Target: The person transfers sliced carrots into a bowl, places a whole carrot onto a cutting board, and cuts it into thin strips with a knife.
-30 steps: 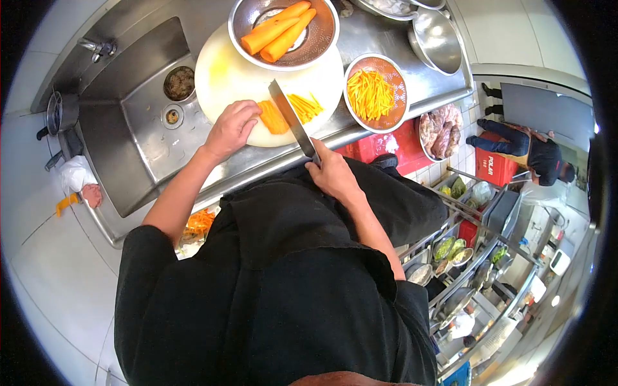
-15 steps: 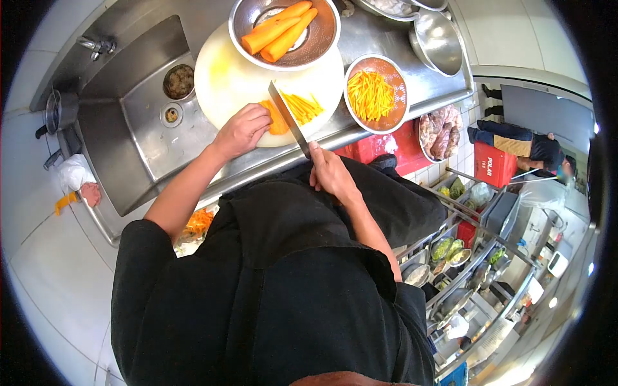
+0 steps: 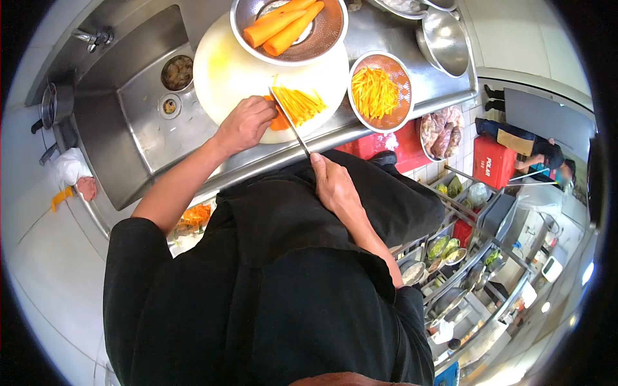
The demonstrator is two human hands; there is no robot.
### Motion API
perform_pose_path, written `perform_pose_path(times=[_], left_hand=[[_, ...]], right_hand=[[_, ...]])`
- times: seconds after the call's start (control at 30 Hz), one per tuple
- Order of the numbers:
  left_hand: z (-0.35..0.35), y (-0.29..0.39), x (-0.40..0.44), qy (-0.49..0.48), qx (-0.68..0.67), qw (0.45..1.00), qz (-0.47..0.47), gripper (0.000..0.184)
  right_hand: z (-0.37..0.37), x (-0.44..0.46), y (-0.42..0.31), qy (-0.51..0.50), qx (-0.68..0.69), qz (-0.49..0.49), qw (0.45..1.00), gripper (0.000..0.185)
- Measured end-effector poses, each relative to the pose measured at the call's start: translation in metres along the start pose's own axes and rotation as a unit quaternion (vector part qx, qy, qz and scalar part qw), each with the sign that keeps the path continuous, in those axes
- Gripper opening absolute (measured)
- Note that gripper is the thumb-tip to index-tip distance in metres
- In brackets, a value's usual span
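My right hand (image 3: 335, 183) is wrapped round the handle of a kitchen knife (image 3: 291, 120), whose blade stands edge-down on a round white cutting board (image 3: 215, 96). Left of the blade, my left hand (image 3: 246, 123) presses curled fingertips on sliced carrot (image 3: 279, 120). Thin carrot strips (image 3: 302, 106) lie spread on the board to the right of the blade. A steel colander (image 3: 335, 38) at the board's far side holds several peeled carrots (image 3: 277, 27). Another colander (image 3: 407, 106), to the right, contains a heap of carrot strips (image 3: 373, 92).
A steel sink (image 3: 138, 138) with a tap (image 3: 93, 40) is at left. Metal bowls (image 3: 444, 45) stand at the counter's far right. Below are a bowl of raw meat (image 3: 442, 134), a red crate (image 3: 412, 148) and loaded shelving. Another person (image 3: 547, 154) is at far right.
The blade has shifted slightly and stands more upright, with more strips beside it. My left hand stays on the carrot, and my right hand still holds the knife. The view has shifted a little.
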State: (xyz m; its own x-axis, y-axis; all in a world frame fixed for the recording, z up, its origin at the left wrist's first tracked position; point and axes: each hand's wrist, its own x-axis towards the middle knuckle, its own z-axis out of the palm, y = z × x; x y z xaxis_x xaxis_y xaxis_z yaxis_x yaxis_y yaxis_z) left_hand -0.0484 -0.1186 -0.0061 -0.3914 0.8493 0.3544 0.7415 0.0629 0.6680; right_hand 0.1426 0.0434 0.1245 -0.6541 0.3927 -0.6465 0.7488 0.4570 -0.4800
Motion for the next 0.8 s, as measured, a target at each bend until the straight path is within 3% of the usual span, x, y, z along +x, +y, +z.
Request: perform_pose_path(times=[0.17,0.7,0.8], left_hand=[[0.002,0.000,-0.006,-0.014,-0.021,0.999,-0.025,0.020],[0.005,0.000,-0.005,0.017,-0.011,0.999,-0.036,0.017],[0.003,-0.001,-0.008,-0.020,0.003,0.999,-0.043,0.017]], right_hand=[[0.021,0.030,0.001,0.019,-0.056,-0.037,0.998,0.057],[0.008,0.025,-0.002,0.000,-0.040,-0.017,0.999,0.058],[0.009,0.013,0.005,-0.002,-0.020,-0.023,1.000,0.057]])
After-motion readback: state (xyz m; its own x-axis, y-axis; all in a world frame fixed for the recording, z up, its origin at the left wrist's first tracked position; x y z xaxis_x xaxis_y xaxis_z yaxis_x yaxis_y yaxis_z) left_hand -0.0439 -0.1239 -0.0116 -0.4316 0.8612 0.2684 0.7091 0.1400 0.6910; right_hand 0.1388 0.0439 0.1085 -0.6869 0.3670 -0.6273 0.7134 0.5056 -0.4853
